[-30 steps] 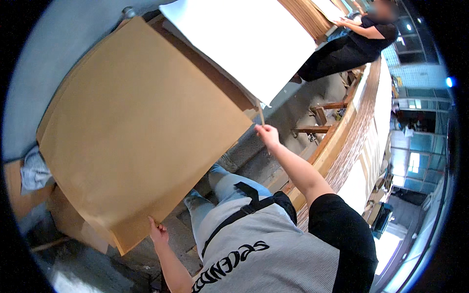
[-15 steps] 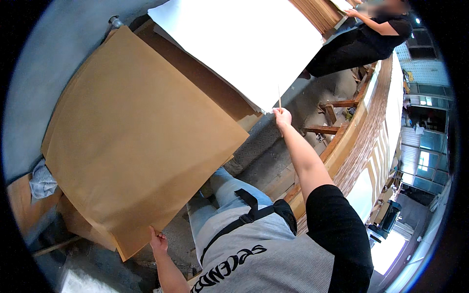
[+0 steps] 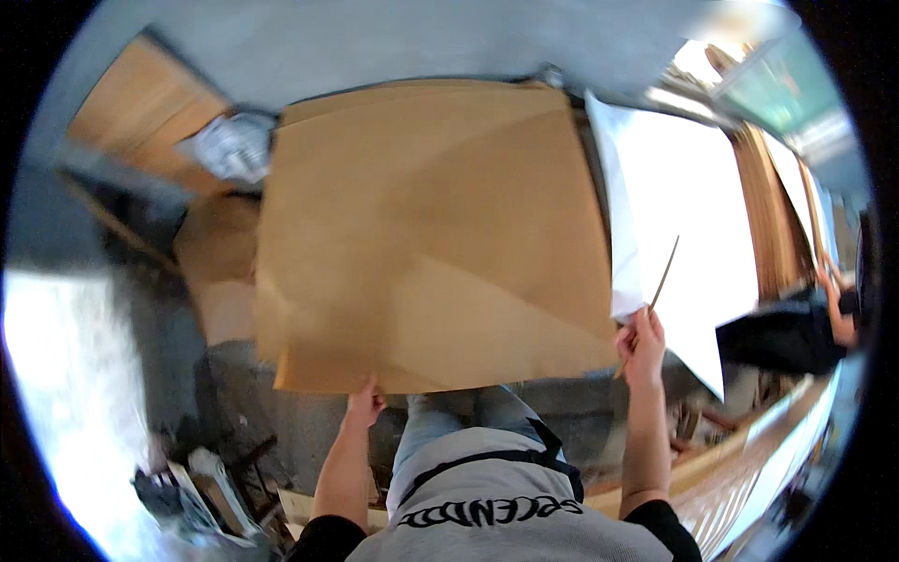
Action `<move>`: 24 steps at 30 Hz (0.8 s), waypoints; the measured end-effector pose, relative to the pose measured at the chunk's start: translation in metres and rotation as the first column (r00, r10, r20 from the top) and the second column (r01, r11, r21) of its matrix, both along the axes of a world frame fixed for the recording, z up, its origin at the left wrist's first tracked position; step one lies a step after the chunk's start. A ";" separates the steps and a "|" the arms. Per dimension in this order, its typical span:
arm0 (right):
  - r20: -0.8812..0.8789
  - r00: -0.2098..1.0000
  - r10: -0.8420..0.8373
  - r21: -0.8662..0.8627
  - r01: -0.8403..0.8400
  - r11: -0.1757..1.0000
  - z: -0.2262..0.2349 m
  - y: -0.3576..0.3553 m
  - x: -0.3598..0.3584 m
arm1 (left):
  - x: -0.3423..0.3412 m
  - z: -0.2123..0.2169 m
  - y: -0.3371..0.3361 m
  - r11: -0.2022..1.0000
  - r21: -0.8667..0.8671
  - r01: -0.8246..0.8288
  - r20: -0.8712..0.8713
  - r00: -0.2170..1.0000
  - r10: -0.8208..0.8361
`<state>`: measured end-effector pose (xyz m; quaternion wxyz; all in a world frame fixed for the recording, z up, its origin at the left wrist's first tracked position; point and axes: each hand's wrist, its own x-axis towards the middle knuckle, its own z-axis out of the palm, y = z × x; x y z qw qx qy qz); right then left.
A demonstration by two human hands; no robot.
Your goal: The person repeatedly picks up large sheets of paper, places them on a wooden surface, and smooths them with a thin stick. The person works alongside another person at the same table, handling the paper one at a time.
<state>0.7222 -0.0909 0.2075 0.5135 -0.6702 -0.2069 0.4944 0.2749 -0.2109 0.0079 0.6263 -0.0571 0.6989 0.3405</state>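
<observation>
A wide stack of brown paper sheets (image 3: 440,215) lies in front of me. At its near edge, left of the middle, my left hand (image 3: 367,403) is closed in a pinch on the top sheet's rim. To the right are large white sheets (image 3: 688,206), partly bent along their left side. My right hand (image 3: 642,347) is closed around a thin wooden stick (image 3: 667,267) that points up and away. Its fingers also touch the near left corner of the white sheets; whether they grip it is hard to tell.
A co-worker (image 3: 833,318) in dark clothes stands at the far right, hands on another stack (image 3: 773,215). A grey wall (image 3: 403,47) runs behind the brown sheets. Crumpled pale cloth (image 3: 229,148) and a wooden board (image 3: 140,108) are at the left. Long timber (image 3: 758,450) lies at the lower right.
My view has swung left, so the brown stack now sits centrally and the white sheets on the right. Both hands keep their holds; my right hand is now closer to the brown stack's near right corner.
</observation>
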 end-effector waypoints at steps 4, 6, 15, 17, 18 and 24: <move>-0.208 0.948 0.239 0.015 -0.242 0.970 -0.011 0.013 -0.156 | 0.007 0.008 0.007 0.999 0.027 -0.019 0.011 1.000 0.019; -0.225 0.834 0.505 0.107 -0.494 0.863 -0.032 0.008 -0.230 | 0.001 -0.014 -0.007 0.995 0.090 -0.043 0.119 0.992 0.032; 0.101 0.482 0.871 0.150 -0.872 0.465 -0.137 -0.035 -0.414 | -0.002 -0.028 -0.009 0.960 0.167 -0.226 0.334 0.929 0.161; 0.177 0.456 0.872 0.059 -0.890 0.453 -0.163 -0.041 -0.422 | 0.003 -0.033 -0.006 0.940 0.080 -0.331 0.361 0.889 0.282; 0.201 0.433 0.879 0.009 -0.898 0.441 -0.172 -0.041 -0.423 | 0.006 -0.039 -0.003 0.926 0.035 -0.377 0.373 0.864 0.338; -0.273 0.457 0.847 -0.119 -0.889 0.442 -0.162 -0.039 -0.386 | 0.001 -0.058 -0.015 0.988 0.107 -0.114 0.402 0.913 0.062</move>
